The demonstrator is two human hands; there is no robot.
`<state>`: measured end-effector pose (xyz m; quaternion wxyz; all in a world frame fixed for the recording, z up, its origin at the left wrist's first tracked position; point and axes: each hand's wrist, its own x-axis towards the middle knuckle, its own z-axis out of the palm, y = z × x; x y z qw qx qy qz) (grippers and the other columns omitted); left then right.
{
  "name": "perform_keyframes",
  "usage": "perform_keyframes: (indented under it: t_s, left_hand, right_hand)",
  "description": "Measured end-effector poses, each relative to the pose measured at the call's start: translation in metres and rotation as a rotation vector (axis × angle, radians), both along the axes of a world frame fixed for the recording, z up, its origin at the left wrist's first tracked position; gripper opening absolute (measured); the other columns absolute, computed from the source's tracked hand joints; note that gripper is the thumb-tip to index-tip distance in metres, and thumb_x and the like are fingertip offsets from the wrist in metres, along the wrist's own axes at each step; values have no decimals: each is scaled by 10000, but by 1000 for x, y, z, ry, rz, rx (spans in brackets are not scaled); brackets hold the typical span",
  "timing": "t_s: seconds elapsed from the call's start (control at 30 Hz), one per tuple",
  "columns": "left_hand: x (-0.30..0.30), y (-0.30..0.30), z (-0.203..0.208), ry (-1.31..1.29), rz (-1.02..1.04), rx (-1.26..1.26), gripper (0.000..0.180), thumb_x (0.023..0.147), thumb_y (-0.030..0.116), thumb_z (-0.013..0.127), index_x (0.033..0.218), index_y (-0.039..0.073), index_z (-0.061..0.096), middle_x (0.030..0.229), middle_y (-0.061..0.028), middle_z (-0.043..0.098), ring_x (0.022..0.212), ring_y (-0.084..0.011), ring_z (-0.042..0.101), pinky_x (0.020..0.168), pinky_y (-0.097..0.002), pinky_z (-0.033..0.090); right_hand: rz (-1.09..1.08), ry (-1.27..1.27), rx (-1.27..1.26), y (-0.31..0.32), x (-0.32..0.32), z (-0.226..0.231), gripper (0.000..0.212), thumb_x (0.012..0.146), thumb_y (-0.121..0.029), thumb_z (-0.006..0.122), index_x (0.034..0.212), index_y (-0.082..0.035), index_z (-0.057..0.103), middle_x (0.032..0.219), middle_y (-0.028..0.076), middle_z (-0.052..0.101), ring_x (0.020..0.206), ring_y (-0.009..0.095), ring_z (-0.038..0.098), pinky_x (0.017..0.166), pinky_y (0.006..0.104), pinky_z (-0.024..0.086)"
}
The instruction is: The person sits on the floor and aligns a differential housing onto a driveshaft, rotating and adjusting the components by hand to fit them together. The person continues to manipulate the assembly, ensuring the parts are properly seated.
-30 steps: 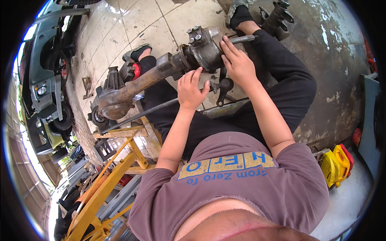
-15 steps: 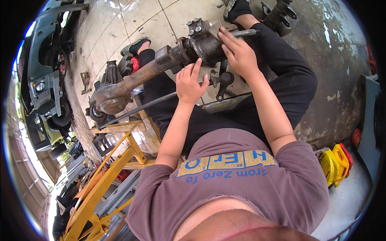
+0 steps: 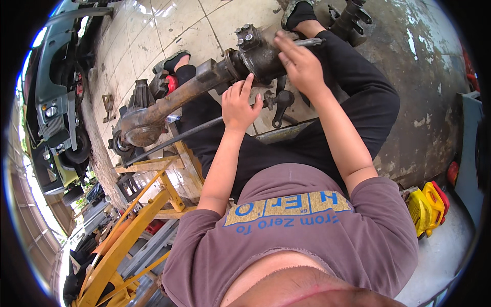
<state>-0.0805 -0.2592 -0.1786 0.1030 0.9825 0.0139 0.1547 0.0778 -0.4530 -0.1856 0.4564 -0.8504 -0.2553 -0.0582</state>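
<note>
A rusty vehicle axle (image 3: 179, 98) lies slanted in front of me, its bulging differential housing (image 3: 144, 125) at the left. At its right end is a dark, rounded steering knuckle (image 3: 263, 62) with a bolted block (image 3: 248, 37) on top. My right hand (image 3: 306, 69) lies over the knuckle's right side, fingers stretched and blurred, pressing a tan sheet (image 3: 269, 35) that is mostly hidden. My left hand (image 3: 238, 106) rests its index fingertip at the knuckle's near edge, thumb apart, holding nothing. Below the hands hang a dark lever arm (image 3: 283, 108) and a long thin rod (image 3: 192, 131).
My legs (image 3: 365, 87) straddle the axle's right end. A yellow metal frame (image 3: 123, 225) stands at lower left. Another dark metal part (image 3: 350, 23) lies by my right foot. Yellow and red plastic items (image 3: 427, 207) sit at the right; vehicles (image 3: 53, 102) are parked far left.
My right hand has slid slightly left and up over the knuckle, with its fingers smeared by motion. The left hand keeps its place at the knuckle's edge.
</note>
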Motion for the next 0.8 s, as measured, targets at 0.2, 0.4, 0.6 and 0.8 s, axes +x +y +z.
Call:
perform_keyframes:
  t_s: [0.2,0.4,0.6,0.8]
  left_hand:
    - [3,-1,1,-2,-10,1,686,874,267,767,1528,145,603,1213,-94,682,1090,-306,673,980,-463,530]
    - [6,1,0,-18,-27,7,692,866,274,771,1525,144,605,1207,-103,678,1077,-313,674,963,-463,531]
    - [-3,-4,0,20,9,33,719,860,272,773,1541,137,585,1200,-105,677,1074,-314,674,958,-464,529]
    - [2,0,0,8,-4,11,706,856,270,774,1529,141,607,1189,-99,675,1062,-309,677,956,-464,530]
  right_hand:
    - [-98,-98,85,-4,6,-21,422,1037,-254,671,1454,-197,702,1574,-35,629,951,311,733,875,404,616]
    - [-52,-97,-87,17,-3,-2,450,1012,-266,694,1457,-200,702,1583,-37,623,868,300,731,818,391,628]
    - [-33,-125,-232,5,-30,3,427,1012,-275,690,1427,-173,707,1536,-7,660,809,295,739,709,407,631]
    - [-43,-160,-210,14,-10,-8,513,992,-322,710,1469,-134,673,1609,10,597,817,298,744,722,407,631]
